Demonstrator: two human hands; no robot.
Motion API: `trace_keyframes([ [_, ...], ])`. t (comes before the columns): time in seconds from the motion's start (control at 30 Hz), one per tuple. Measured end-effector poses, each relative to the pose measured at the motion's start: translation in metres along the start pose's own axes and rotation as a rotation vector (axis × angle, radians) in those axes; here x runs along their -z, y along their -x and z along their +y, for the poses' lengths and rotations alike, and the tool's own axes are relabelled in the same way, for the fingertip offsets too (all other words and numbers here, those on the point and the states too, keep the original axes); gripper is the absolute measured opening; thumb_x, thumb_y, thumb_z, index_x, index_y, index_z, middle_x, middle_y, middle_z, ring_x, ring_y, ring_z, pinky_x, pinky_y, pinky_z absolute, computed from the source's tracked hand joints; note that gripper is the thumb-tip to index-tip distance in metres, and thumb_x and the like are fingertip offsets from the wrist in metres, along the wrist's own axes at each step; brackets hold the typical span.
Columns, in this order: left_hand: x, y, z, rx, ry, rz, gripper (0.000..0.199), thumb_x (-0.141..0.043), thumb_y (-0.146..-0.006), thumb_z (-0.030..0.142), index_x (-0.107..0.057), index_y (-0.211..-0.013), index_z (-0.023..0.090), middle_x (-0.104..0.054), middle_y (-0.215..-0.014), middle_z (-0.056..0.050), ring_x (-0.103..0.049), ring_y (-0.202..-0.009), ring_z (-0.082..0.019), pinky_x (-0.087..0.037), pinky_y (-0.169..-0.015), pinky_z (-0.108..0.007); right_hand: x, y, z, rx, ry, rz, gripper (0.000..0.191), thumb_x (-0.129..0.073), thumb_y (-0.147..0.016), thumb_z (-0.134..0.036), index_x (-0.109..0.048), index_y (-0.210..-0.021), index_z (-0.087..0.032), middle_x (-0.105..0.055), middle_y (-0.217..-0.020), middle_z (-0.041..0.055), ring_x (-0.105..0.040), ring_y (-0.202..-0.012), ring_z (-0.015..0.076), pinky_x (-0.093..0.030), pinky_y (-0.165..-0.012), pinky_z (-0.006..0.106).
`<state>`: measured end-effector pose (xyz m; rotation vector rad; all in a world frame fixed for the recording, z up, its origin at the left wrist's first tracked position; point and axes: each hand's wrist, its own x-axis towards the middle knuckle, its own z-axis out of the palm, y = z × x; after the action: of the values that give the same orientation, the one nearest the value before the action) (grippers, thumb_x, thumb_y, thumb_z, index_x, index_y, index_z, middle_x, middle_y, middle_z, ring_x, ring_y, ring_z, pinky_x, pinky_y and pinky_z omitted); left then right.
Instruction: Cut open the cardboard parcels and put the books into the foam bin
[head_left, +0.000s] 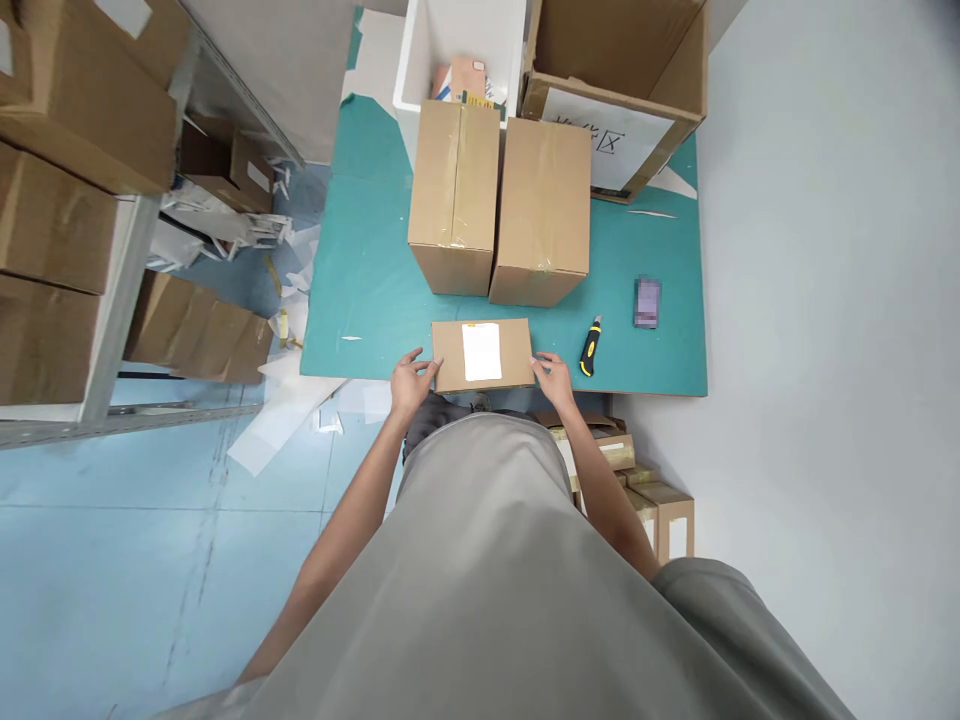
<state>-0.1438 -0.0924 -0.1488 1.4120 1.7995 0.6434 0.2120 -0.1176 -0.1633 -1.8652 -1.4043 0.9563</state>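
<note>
A small flat cardboard box (448, 360) with a white label (482, 352) lies at the front edge of the green-topped table. My left hand (412, 384) grips its left end, thumb at the side and fingers partly spread. At the opposite end, my right hand (553, 379) pinches the right side of the box. To the right of that hand rests a black and yellow utility knife (590, 348). Two taller taped cartons, a left one (454, 180) and a right one (545, 200), stand side by side just behind the small box.
A phone-like purple item (647, 303) lies on the right of the green table (360, 240). At the back are a white bin (406, 90) and a large open carton (690, 70). Shelves with boxes (90, 120) stand left; paper scraps (277, 400) litter the floor. More cartons (664, 500) sit below right.
</note>
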Motion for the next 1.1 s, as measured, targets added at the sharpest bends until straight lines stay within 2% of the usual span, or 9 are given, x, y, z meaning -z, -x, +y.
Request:
trace_keyframes([
  [0.13,-0.006,-0.005,-0.005,0.111,0.050,-0.016,0.038,-0.072,-0.092,0.053,-0.086,-0.093,0.018,-0.075,-0.134,-0.016,-0.066,-0.133,-0.037,-0.047,-0.119,-0.047,-0.009,-0.006,0.001,-0.054,-0.023,-0.016,0.058,-0.058,-0.094,-0.072,-0.085,-0.092,-0.020,-0.082,-0.114,0.0117,-0.074,-0.115,0.0326,-0.054,-0.108,0.042],
  [0.23,-0.007,0.007,-0.017,0.122,0.183,-0.028,0.043,-0.060,-0.099,0.053,-0.084,-0.101,0.017,-0.079,-0.127,-0.014,-0.068,-0.130,-0.034,-0.047,-0.118,-0.046,-0.010,0.002,0.009,-0.093,-0.052,-0.037,0.061,-0.050,-0.098,-0.069,-0.084,-0.091,-0.019,-0.083,-0.108,0.0113,-0.075,-0.113,0.0336,-0.055,-0.106,0.044],
  [0.3,-0.009,0.020,-0.025,0.154,0.251,-0.031,0.042,-0.057,-0.100,0.047,-0.082,-0.110,0.015,-0.079,-0.126,-0.015,-0.070,-0.127,-0.033,-0.050,-0.116,-0.047,-0.010,0.012,0.015,-0.129,-0.075,-0.043,0.060,-0.047,-0.100,-0.064,-0.084,-0.097,-0.018,-0.083,-0.110,0.0135,-0.076,-0.112,0.0330,-0.056,-0.106,0.045],
  [0.43,-0.017,0.045,-0.035,0.199,0.330,-0.046,0.042,-0.070,-0.086,0.029,-0.076,-0.124,0.013,-0.079,-0.126,-0.017,-0.074,-0.121,-0.030,-0.057,-0.109,-0.045,-0.014,0.036,0.020,-0.161,-0.138,-0.087,0.049,-0.063,-0.091,-0.055,-0.082,-0.115,-0.017,-0.082,-0.120,0.0140,-0.076,-0.115,0.0291,-0.058,-0.105,0.043],
  [0.57,-0.022,0.054,-0.032,0.231,0.366,-0.032,0.040,-0.075,-0.080,0.027,-0.078,-0.117,0.011,-0.080,-0.123,-0.016,-0.076,-0.119,-0.031,-0.058,-0.110,-0.046,-0.016,0.046,0.011,-0.150,-0.187,-0.114,0.048,-0.069,-0.084,-0.057,-0.084,-0.107,-0.017,-0.082,-0.121,0.0121,-0.074,-0.116,0.0297,-0.060,-0.101,0.043],
  [0.7,-0.005,0.043,-0.013,0.211,0.396,0.038,0.046,-0.080,-0.082,0.040,-0.080,-0.118,0.012,-0.081,-0.122,-0.016,-0.077,-0.114,-0.031,-0.059,-0.108,-0.046,-0.003,0.032,-0.011,-0.126,-0.216,-0.068,0.048,-0.072,-0.083,-0.060,-0.085,-0.097,-0.016,-0.083,-0.114,0.0139,-0.075,-0.108,0.0297,-0.060,-0.098,0.041],
  [0.87,0.023,0.011,0.020,0.054,0.322,0.176,0.044,-0.078,-0.087,0.051,-0.084,-0.109,0.014,-0.083,-0.114,-0.013,-0.078,-0.108,-0.029,-0.060,-0.103,-0.041,0.010,0.002,-0.046,-0.038,-0.200,0.018,0.042,-0.073,-0.088,-0.057,-0.086,-0.097,-0.018,-0.085,-0.103,0.0122,-0.078,-0.098,0.0297,-0.061,-0.092,0.039],
  [0.97,0.027,-0.005,0.026,0.088,0.215,0.184,0.038,-0.076,-0.088,0.048,-0.086,-0.102,0.014,-0.084,-0.106,-0.013,-0.079,-0.101,-0.030,-0.060,-0.100,-0.041,0.005,-0.012,-0.061,-0.087,-0.137,0.034,0.039,-0.072,-0.088,-0.056,-0.085,-0.088,-0.019,-0.085,-0.097,0.0122,-0.080,-0.094,0.0308,-0.062,-0.088,0.039],
  [1.1,0.025,-0.017,0.023,0.166,0.164,0.172,0.035,-0.074,-0.088,0.044,-0.085,-0.101,0.013,-0.084,-0.103,-0.013,-0.079,-0.099,-0.030,-0.059,-0.096,-0.039,-0.007,-0.021,-0.067,-0.139,-0.114,-0.006,0.041,-0.072,-0.089,-0.058,-0.083,-0.083,-0.019,-0.085,-0.091,0.0127,-0.081,-0.088,0.0309,-0.062,-0.081,0.037],
])
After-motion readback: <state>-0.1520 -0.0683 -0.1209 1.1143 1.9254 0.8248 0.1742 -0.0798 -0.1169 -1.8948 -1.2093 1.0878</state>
